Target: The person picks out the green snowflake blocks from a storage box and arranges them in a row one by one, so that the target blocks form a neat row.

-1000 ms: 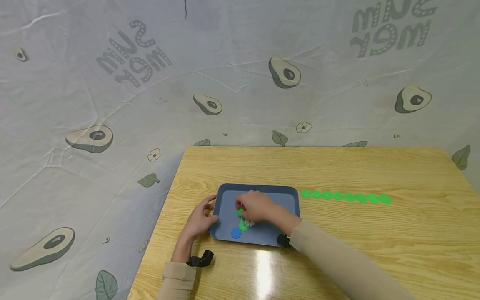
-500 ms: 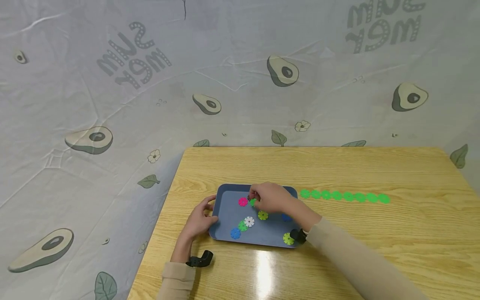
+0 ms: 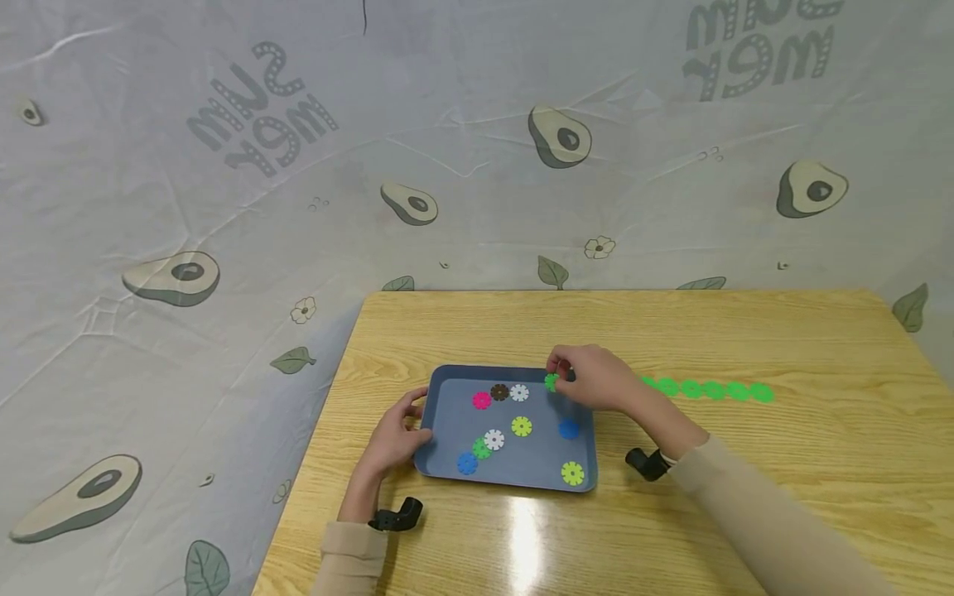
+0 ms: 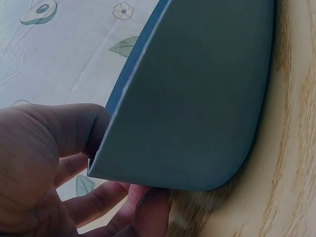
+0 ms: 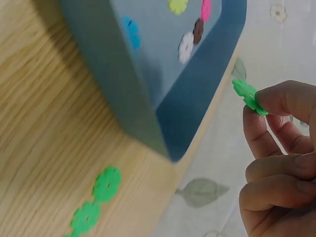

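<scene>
My right hand (image 3: 596, 379) pinches a green notched plastic disc (image 5: 249, 96) between thumb and fingertips, above the tray's back right corner. The left hand (image 3: 395, 434) holds the left wall of the blue-grey tray (image 3: 447, 422), thumb over the rim and fingers outside. In the tray lie a pink disc (image 3: 481, 401), a brown disc (image 3: 499, 392), a white disc (image 3: 519, 392), a yellow-green disc (image 3: 522, 426) and a blue disc (image 3: 569, 429). Nearer the front, another green disc (image 3: 482, 449) lies touching a white one and a blue one.
A row of green discs (image 3: 691, 389) runs rightward from the tray across the wooden table (image 3: 820, 480); my right hand and forearm hide its left end in the head view. Behind the table hangs a patterned cloth (image 3: 477, 165). Another yellow-green disc (image 3: 572, 473) sits in the tray's front right corner.
My right hand has picked up a green disc and carried it rightward and back across the tray. The discs it covered now show. The left hand stays on the tray.
</scene>
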### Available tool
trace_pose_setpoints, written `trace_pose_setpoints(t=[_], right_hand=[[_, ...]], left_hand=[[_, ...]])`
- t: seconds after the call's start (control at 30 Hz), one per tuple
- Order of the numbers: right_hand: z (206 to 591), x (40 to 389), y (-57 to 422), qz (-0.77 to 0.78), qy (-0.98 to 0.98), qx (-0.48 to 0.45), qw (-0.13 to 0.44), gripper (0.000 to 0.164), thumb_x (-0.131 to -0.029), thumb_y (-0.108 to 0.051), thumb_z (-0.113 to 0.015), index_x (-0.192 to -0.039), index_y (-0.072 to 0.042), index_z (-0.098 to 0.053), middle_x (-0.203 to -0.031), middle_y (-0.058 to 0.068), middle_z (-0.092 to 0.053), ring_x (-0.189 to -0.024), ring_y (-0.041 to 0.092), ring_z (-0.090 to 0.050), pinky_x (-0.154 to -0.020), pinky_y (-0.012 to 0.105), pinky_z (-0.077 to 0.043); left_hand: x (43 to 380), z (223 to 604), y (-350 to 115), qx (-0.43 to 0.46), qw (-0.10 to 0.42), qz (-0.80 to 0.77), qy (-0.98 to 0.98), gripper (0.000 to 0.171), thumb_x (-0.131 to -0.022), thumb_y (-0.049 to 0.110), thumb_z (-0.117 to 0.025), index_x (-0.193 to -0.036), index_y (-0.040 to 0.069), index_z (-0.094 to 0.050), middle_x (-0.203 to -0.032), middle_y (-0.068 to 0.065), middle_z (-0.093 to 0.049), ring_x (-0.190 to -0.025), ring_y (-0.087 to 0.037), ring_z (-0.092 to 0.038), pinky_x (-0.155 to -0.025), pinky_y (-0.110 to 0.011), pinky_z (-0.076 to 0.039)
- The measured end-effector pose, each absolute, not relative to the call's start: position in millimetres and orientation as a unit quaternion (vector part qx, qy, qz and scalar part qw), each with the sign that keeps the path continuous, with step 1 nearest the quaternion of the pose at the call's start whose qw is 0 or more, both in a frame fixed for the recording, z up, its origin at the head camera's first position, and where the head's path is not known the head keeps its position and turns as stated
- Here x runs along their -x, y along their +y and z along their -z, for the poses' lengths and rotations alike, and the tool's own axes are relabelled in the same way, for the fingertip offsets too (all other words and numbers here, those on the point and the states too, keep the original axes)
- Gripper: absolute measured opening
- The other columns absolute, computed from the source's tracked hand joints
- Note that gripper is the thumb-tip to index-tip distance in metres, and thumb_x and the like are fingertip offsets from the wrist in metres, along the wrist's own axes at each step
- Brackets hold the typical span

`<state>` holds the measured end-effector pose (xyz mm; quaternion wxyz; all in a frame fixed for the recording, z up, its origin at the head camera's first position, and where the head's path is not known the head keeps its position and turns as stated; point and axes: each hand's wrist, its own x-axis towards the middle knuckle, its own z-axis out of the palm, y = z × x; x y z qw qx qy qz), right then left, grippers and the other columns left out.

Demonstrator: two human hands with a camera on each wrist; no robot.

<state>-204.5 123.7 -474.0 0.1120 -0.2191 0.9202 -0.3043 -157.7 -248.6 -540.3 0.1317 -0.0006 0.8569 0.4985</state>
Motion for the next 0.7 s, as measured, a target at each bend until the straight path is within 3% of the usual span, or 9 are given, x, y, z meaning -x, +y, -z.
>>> trace_pose_setpoints(t=[0.7], right_hand=[[481, 200, 245, 0.325, 0.934, 0.112, 0.094, 0.021, -0.099, -0.016, -0.065, -0.116, -0.003, -0.066, -0.102, 0.01, -0.066, -0.061, 0.017, -0.048, -0.059, 0.036, -0.04]], left_hand=[[156, 536, -247, -0.001, 0.136, -0.497, 0.857, 0.072, -0.085, -0.005, -0.068, -0.153, 0.011, -0.051, -0.118, -0.021, -0.061, -0.073, -0.025, -0.062, -0.063, -0.035, -0.052]])
